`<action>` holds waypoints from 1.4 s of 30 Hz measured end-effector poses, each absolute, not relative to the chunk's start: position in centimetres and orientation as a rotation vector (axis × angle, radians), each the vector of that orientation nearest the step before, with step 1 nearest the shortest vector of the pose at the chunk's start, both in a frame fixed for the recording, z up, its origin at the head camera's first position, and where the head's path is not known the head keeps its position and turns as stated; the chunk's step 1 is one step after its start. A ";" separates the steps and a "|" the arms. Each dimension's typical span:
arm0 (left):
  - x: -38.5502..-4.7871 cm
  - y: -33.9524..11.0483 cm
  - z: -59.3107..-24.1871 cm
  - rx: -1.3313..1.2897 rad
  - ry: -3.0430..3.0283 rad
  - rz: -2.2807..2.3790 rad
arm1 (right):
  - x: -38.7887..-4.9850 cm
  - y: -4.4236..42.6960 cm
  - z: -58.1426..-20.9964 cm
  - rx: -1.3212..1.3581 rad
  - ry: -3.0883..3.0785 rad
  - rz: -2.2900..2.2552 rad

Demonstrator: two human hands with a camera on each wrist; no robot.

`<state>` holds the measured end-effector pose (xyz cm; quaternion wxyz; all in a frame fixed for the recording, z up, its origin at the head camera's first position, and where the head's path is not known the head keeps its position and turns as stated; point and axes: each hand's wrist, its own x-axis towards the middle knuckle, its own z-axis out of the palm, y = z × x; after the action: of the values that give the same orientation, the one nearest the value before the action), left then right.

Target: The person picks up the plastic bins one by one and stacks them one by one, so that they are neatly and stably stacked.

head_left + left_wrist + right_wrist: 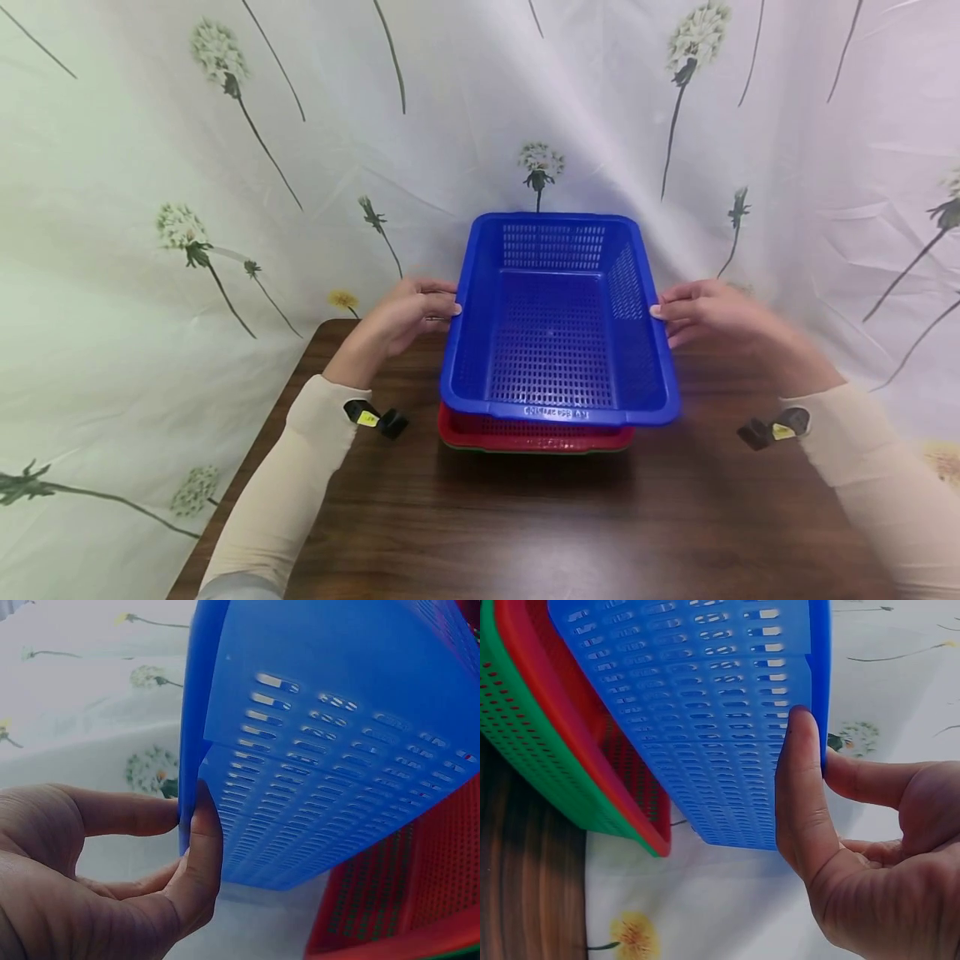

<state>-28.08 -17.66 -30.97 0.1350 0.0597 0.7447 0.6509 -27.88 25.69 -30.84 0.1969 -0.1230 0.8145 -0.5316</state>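
Observation:
A blue plastic basket (551, 333) with slotted walls is held above a red basket (540, 437), slightly tilted and offset to the right. My left hand (412, 315) pinches its left rim, thumb on the outer lip and fingers beneath, as the left wrist view shows at the rim (196, 712). On the opposite side my right hand (701, 312) pinches the right rim the same way; its fingers (802, 795) press the slotted wall from below. The red basket sits nested in a green basket (525, 712), of which the head view shows only a thin edge.
The baskets stand on a dark wooden table (525, 533). A white cloth (450, 100) printed with dandelions hangs behind it and at the sides. A black strap device (375, 418) is on the left wrist, another (776, 427) on the right.

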 end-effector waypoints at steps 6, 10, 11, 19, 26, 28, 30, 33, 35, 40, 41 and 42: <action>-28.0 -18.7 -32.1 0.124 2.169 1.866 | -28.5 24.7 -32.4 -0.340 2.258 -1.510; -28.2 -19.1 -33.2 0.085 2.181 1.840 | -28.7 24.1 -33.3 -0.333 2.240 -1.538; -28.3 -19.2 -33.5 0.077 2.185 1.832 | -28.8 24.0 -33.5 -0.329 2.237 -1.540; -28.4 -19.5 -35.3 0.057 2.284 1.693 | -29.3 23.3 -35.4 -0.350 2.209 -1.504; -28.3 -19.4 -36.6 0.089 2.413 1.539 | -29.6 22.6 -36.7 -0.351 2.218 -1.476; -28.3 -19.3 -37.0 0.078 2.447 1.510 | -29.6 22.4 -37.0 -0.335 2.243 -1.463; -28.3 -19.3 -37.4 0.080 2.477 1.479 | -29.7 22.3 -37.2 -0.344 2.296 -1.421; -28.2 -19.1 -38.1 0.062 2.523 1.423 | -29.6 22.1 -37.7 -0.361 2.390 -1.321; -28.2 -19.1 -38.5 0.064 2.539 1.397 | -29.4 22.0 -37.9 -0.359 2.442 -1.247; -28.2 -19.1 -39.3 0.048 2.506 1.432 | -29.0 21.6 -38.5 -0.314 2.482 -1.184; -28.1 -19.1 -39.4 0.038 2.494 1.447 | -29.0 21.5 -38.6 -0.304 2.485 -1.182; -28.1 -19.1 -39.5 0.036 2.490 1.449 | -28.9 21.5 -38.7 -0.298 2.481 -1.184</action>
<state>-28.12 -19.11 -39.52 0.1299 0.0124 0.8569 0.4987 -28.94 21.47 -38.75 0.1874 -0.1060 0.8814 -0.4206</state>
